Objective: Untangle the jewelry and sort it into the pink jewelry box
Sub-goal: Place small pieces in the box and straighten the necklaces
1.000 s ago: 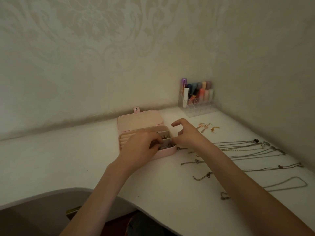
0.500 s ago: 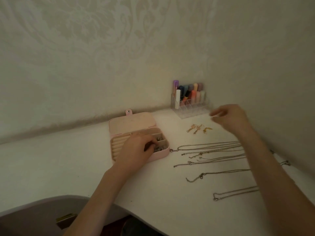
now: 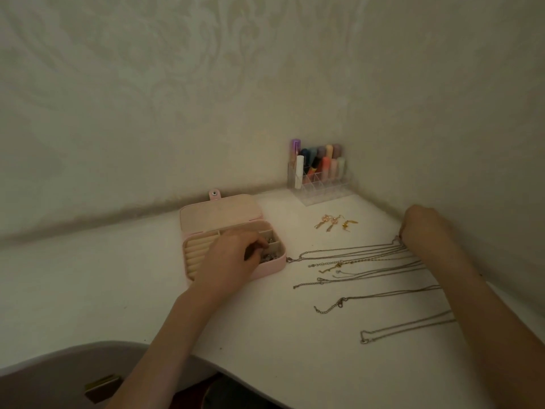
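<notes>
Pink and rectangular, the small open jewelry box point(image 3: 236, 261) sat on a white tabletop point(image 3: 265, 335), its soft lid point(image 3: 219, 212) folded back toward a pale patterned wall and its snap tab point(image 3: 214, 194) pointing up. Inside, cream ring rolls point(image 3: 196, 250) filled the left part, and small divided compartments lay at the right. The left hand point(image 3: 228, 262) rested over the box's near right corner, fingers curled down into a compartment holding a dark tangle of small jewelry point(image 3: 268, 255); whether the fingertips actually pinched a piece could not be made out. To the right of the box, several thin metal chain necklaces point(image 3: 354, 255) lay stretched out side by side across the tabletop, roughly parallel, with the clasp end of the nearest one just beside the box's right edge. Two further chains point(image 3: 383, 296) lay separately closer to the person. The right hand point(image 3: 421, 224) sat at the far end of the upper chains, near the right wall, knuckles up and fingers curled under; it appeared to hold the chain ends, though the grip itself was hidden. Behind the necklaces, three small gold dangling earrings point(image 3: 334, 222) lay apart from everything else. In the corner where the walls met stood a clear acrylic organizer point(image 3: 321, 187) filled with upright lipstick tubes point(image 3: 324, 160) in purple, white, orange, pink and pale green.
</notes>
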Demonstrator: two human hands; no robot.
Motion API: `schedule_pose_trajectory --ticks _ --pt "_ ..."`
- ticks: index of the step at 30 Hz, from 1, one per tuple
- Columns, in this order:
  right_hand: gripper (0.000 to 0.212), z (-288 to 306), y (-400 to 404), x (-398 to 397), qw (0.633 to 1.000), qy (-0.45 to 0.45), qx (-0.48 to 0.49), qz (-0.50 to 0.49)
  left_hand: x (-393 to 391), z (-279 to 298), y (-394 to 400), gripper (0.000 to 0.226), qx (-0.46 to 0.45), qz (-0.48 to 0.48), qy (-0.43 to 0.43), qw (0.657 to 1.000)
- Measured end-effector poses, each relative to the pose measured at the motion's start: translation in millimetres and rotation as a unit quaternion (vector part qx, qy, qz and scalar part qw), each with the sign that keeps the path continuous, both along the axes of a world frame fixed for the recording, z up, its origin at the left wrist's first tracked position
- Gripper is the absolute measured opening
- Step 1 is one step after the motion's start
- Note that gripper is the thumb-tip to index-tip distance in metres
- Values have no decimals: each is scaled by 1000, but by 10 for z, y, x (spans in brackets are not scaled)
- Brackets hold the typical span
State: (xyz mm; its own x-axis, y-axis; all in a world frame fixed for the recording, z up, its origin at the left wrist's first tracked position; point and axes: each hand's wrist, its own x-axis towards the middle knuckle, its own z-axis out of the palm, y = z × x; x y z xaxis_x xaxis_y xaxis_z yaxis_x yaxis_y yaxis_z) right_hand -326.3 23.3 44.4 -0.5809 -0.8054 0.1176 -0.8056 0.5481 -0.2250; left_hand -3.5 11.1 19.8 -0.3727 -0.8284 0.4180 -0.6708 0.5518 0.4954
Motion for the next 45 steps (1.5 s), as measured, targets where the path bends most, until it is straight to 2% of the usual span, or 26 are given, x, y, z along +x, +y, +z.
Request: schedule_pose_trajectory --ticks 2,4,6,9,11,14,17,19,24,28,40,45 --pt "16 87 6 72 998 -19 -44 48 -29 4 -4 18 -2 -18 16 1000" --pt "9 224 7 232 986 -65 -102 111 -108 53 21 22 39 -49 104 993" --pt "3 391 15 479 957 -173 -152 176 -248 171 56 31 111 -68 206 970" --pt "8 603 38 865 850 -405 -179 285 -505 365 83 45 210 -128 282 927" --pt "8 684 22 1031 798 -476 -189 318 -597 428 56 45 249 -155 309 905" --pt "10 746 -54 1178 753 -538 -224 305 -509 392 -43 33 248 -111 307 912" --pt "6 796 -137 1273 650 -649 -282 278 -261 309 -96 20 242 -93 300 918" --pt "8 827 -199 1316 616 -670 -318 265 -87 261 -83 15 238 -93 292 922" --pt "10 837 -325 1432 598 -681 -329 264 215 241 -43 9 242 -45 324 913" --pt "9 831 -373 1543 598 -679 -319 280 303 245 -30 9 203 -10 281 938" --pt "4 928 -285 1712 617 -650 -294 332 309 256 44 5 198 17 236 951" --pt "8 905 -267 1742 627 -637 -282 348 286 301 74 7 216 3 284 934"
